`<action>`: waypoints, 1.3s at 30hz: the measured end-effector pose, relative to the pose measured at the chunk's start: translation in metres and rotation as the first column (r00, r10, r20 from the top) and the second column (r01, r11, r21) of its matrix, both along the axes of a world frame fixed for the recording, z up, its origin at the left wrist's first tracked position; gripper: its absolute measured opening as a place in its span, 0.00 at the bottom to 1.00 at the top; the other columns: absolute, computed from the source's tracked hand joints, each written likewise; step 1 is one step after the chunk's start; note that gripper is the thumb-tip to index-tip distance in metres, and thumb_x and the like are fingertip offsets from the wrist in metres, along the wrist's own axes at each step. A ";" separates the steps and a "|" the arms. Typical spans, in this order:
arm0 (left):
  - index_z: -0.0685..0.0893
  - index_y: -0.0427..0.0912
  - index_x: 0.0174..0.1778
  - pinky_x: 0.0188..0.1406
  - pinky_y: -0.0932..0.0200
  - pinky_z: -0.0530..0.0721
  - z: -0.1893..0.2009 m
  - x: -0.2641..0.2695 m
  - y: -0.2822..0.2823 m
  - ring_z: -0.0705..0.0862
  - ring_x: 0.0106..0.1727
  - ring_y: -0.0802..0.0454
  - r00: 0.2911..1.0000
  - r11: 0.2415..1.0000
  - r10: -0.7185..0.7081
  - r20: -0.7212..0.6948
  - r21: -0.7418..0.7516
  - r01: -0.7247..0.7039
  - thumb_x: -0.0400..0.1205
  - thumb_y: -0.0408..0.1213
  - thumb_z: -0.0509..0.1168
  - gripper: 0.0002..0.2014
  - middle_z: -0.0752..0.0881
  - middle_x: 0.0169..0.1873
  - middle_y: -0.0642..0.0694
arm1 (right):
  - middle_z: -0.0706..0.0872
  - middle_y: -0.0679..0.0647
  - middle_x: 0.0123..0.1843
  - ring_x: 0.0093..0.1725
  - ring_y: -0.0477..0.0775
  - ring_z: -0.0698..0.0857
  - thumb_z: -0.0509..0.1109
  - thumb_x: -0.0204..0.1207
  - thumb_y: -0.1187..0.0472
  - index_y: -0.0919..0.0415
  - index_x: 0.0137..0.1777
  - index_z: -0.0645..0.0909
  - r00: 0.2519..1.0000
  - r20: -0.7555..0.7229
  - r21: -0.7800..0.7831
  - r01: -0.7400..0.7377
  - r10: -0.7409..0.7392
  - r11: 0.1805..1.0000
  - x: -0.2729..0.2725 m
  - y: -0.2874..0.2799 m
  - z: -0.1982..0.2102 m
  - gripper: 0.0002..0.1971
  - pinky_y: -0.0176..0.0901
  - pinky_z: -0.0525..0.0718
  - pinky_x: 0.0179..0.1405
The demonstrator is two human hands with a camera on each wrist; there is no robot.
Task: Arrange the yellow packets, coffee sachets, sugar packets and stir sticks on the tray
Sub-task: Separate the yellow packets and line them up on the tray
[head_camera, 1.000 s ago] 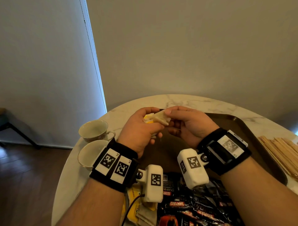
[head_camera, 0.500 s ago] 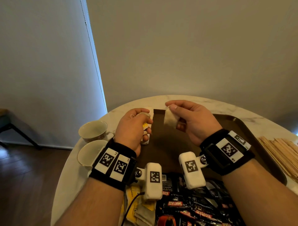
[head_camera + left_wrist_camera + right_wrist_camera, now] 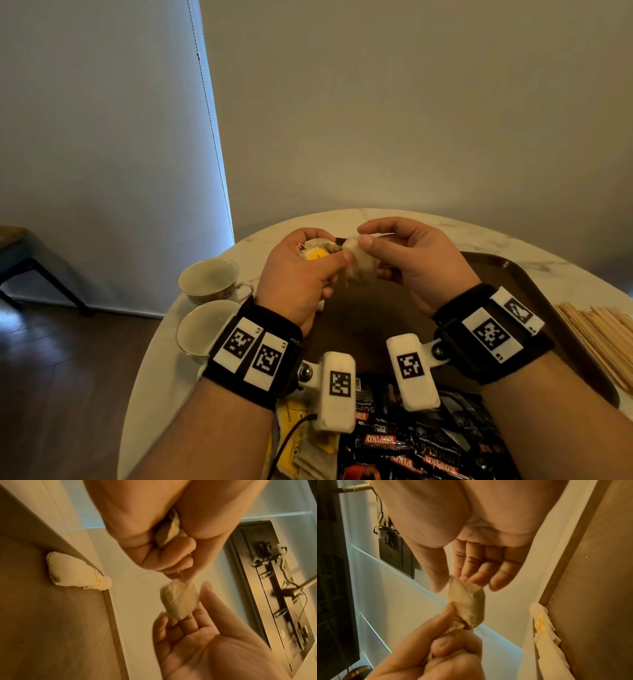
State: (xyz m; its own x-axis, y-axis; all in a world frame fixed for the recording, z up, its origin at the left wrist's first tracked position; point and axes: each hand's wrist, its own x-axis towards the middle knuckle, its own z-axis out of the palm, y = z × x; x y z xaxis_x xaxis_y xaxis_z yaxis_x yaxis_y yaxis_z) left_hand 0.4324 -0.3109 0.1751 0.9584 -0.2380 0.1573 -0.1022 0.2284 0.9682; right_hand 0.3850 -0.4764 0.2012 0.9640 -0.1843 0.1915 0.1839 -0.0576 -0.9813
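**Tea bag pinched between two hands above the tray**

While held above the far left part of the brown tray (image 3: 534,284), pale tea bag (image 3: 359,265) pinched by right hand (image 3: 414,263), thumb and fingertips closed on its upper edge. Left hand (image 3: 298,274) curled tight round a bunch of packets (image 3: 317,251), yellow tag showing, thumb tip touching the same bag. More bags (image 3: 75,572) lying against the tray's far left corner. Coffee sachets (image 3: 411,442) heaped at the near edge; yellow packets (image 3: 291,435) just left of them. Stir sticks (image 3: 603,332) right of the tray, on the marble table (image 3: 445,226). Two cups (image 3: 209,281) at left.
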 end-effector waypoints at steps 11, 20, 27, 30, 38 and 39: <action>0.83 0.42 0.49 0.17 0.65 0.73 0.011 0.000 0.005 0.78 0.25 0.56 0.999 0.992 0.034 -0.034 -0.117 -0.038 0.81 0.23 0.73 0.10 0.83 0.29 0.48 | 0.94 0.57 0.44 0.41 0.51 0.91 0.78 0.76 0.70 0.56 0.57 0.88 0.999 -0.001 -0.204 0.045 -0.047 0.978 -0.005 0.002 0.022 0.13 0.49 0.90 0.51; 0.82 0.42 0.52 0.17 0.65 0.72 0.018 -0.003 0.011 0.79 0.27 0.55 0.995 0.982 0.050 -0.087 -0.178 -0.065 0.82 0.23 0.71 0.10 0.83 0.37 0.40 | 0.94 0.58 0.44 0.44 0.58 0.93 0.80 0.73 0.72 0.57 0.54 0.84 0.996 -0.083 -0.326 0.008 -0.037 0.945 0.007 0.016 0.033 0.14 0.56 0.92 0.52; 0.83 0.47 0.53 0.21 0.63 0.78 0.020 0.006 0.023 0.81 0.28 0.54 0.955 0.932 0.291 -0.060 -0.206 -0.297 0.82 0.28 0.74 0.11 0.85 0.35 0.44 | 0.92 0.61 0.46 0.47 0.62 0.93 0.83 0.69 0.72 0.59 0.49 0.84 0.932 -0.356 -0.195 -0.008 -0.063 0.981 0.027 0.020 0.008 0.14 0.61 0.92 0.55; 0.83 0.50 0.55 0.23 0.63 0.80 0.020 0.008 0.025 0.84 0.32 0.54 0.942 0.921 0.332 -0.048 -0.198 -0.334 0.82 0.31 0.75 0.12 0.86 0.40 0.42 | 0.93 0.60 0.50 0.52 0.61 0.93 0.82 0.70 0.70 0.58 0.48 0.86 0.865 -0.500 -0.275 -0.103 -0.050 0.956 0.033 0.022 -0.008 0.11 0.62 0.91 0.58; 0.83 0.50 0.56 0.24 0.63 0.80 0.021 0.007 0.020 0.83 0.29 0.57 0.943 0.923 0.326 -0.061 -0.192 -0.332 0.82 0.30 0.75 0.13 0.86 0.38 0.45 | 0.93 0.56 0.40 0.43 0.53 0.93 0.79 0.75 0.70 0.65 0.53 0.88 0.779 -0.626 -0.224 -0.215 0.029 0.951 0.044 0.033 -0.029 0.09 0.48 0.92 0.51; 0.83 0.50 0.56 0.24 0.63 0.80 0.021 0.007 0.019 0.83 0.28 0.58 0.944 0.924 0.324 -0.062 -0.196 -0.330 0.82 0.30 0.75 0.13 0.86 0.37 0.46 | 0.94 0.57 0.41 0.43 0.53 0.93 0.79 0.75 0.70 0.66 0.55 0.88 0.775 -0.630 -0.215 -0.220 0.037 0.951 0.044 0.034 -0.030 0.09 0.46 0.92 0.49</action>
